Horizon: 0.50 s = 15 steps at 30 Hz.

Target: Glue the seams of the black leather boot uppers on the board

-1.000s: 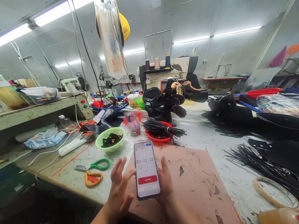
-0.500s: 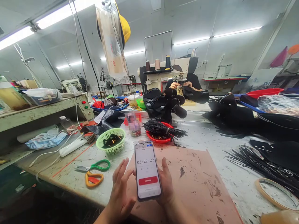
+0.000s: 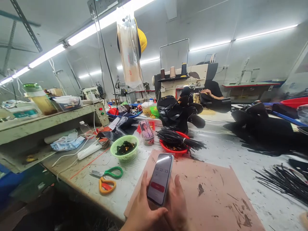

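Black strips [image 3: 173, 138] partly cover a red bowl [image 3: 176, 152] — nearer, left fingers [image 3: 143, 184] and right fingers [image 3: 178, 185] clasp a phone [image 3: 159, 179].

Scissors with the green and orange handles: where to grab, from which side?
I'd grip the two handle loops, green and orange, from above right. They lie flat on the table, loops spread apart toward the left hand, while the blades point left, away from it.
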Each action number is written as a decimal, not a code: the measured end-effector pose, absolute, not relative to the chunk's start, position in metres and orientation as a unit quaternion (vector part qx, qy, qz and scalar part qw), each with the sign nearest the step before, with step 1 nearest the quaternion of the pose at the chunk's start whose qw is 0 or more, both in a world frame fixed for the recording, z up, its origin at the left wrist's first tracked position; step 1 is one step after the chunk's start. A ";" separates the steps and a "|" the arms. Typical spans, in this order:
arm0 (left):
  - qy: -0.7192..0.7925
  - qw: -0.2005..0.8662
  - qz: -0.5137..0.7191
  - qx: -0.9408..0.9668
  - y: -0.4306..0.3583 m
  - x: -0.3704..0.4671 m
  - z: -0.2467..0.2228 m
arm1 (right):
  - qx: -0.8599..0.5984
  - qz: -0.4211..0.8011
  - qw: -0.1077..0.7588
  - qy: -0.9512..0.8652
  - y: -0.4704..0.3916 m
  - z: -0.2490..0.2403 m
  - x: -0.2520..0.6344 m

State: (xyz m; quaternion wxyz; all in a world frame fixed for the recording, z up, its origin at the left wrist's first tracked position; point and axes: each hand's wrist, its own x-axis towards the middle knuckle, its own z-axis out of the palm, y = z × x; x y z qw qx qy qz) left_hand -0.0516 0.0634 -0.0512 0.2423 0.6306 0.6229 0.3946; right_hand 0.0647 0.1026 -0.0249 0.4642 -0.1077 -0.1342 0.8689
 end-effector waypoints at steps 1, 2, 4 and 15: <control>0.611 0.261 0.407 0.627 0.064 -0.053 -0.051 | -0.105 0.868 0.466 -0.135 0.102 -0.025 0.065; 0.595 0.279 0.428 0.620 0.064 -0.054 -0.051 | -0.101 0.867 0.468 -0.136 0.103 -0.025 0.064; 0.555 0.327 0.484 0.593 0.065 -0.060 -0.050 | -0.091 0.865 0.474 -0.140 0.104 -0.028 0.064; 0.770 0.062 0.410 0.486 0.168 -0.187 0.063 | -0.151 0.887 0.427 -0.095 0.114 -0.061 0.053</control>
